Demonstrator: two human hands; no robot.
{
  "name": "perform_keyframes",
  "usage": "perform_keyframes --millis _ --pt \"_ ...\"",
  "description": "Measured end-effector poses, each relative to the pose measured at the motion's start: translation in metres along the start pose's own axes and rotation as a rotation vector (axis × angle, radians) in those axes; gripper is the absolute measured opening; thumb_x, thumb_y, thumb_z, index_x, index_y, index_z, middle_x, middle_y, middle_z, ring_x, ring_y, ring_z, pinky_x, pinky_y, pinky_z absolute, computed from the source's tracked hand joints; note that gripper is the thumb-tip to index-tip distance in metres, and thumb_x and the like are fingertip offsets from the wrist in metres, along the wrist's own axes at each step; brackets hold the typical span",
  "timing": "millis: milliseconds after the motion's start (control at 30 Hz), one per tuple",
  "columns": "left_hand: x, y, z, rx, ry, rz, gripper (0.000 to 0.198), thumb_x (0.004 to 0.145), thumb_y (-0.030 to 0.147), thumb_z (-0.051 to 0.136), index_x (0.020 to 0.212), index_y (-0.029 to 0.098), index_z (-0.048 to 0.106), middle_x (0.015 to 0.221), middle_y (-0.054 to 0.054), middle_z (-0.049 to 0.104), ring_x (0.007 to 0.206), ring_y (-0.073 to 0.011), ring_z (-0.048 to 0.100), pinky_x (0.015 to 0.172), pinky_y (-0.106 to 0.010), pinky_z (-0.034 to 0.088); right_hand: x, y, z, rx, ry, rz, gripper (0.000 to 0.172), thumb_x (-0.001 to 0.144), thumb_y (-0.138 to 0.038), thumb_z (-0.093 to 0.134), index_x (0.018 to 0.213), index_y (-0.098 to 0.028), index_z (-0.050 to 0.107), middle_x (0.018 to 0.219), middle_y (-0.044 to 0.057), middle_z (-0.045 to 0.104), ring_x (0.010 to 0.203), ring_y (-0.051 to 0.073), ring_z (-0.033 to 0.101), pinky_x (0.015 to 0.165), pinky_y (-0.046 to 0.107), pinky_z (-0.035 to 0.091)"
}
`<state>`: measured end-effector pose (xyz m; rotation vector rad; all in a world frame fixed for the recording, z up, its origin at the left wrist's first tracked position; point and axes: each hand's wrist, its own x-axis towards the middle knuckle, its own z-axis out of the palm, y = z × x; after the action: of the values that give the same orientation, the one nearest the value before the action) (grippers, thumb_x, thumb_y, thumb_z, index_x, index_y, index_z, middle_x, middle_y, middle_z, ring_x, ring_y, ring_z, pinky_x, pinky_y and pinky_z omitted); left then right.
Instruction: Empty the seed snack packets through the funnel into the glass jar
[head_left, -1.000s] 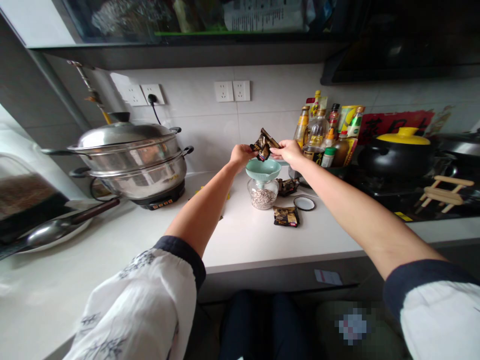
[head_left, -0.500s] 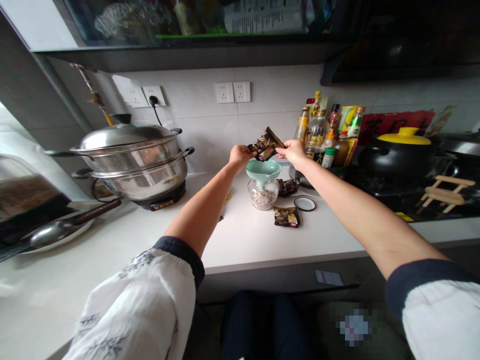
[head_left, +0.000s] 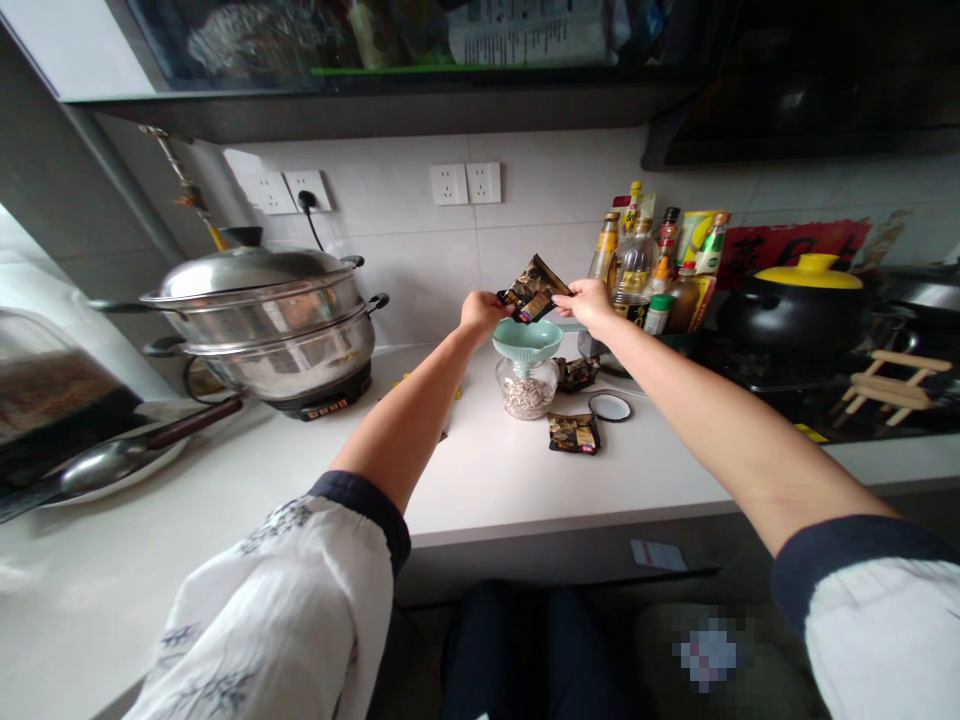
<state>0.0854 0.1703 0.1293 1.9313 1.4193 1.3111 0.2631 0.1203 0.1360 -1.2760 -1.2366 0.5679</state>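
Note:
A small black-and-gold packet (head_left: 534, 288) is held tilted between my two hands, just above a green funnel (head_left: 528, 341). My left hand (head_left: 484, 310) is closed on its left end, and my right hand (head_left: 589, 302) pinches its lower right side. The funnel sits in the mouth of a clear glass jar (head_left: 528, 390), which is partly filled with pale, speckled bits. In front of the jar lies a similar packet (head_left: 574, 434) on the white counter. More dark packets (head_left: 577, 373) lie behind the jar's right side. A round lid (head_left: 610, 407) rests beside them.
On the left stands a two-tier steamer (head_left: 277, 320), with a ladle (head_left: 112, 468) on a plate in front. Several sauce bottles (head_left: 636, 262) crowd the back right. A black pot (head_left: 787, 318) with a yellow lid and a tiny wooden chair (head_left: 892, 385) are farther right.
Almost nothing differs. Both hands keep hold of the packet over the funnel, at nearly the same place and tilt.

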Motion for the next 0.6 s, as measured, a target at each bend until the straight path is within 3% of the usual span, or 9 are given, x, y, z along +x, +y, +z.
perform_keyframes --millis 600 --pt "-0.0082 0.0041 -0.0016 0.013 0.016 0.005 0.018 0.058 0.028 0.073 0.057 0.012 0.065 0.050 0.001 0.048 0.060 -0.0116 0.045 0.060 -0.024 0.036 -0.0002 0.0028 -0.0015 0.010 -0.022 0.016 0.017 0.074 -0.006 0.069 0.064 -0.014 0.058 0.047 -0.005 0.057 0.043 0.006 0.056 0.053 0.017 0.054"
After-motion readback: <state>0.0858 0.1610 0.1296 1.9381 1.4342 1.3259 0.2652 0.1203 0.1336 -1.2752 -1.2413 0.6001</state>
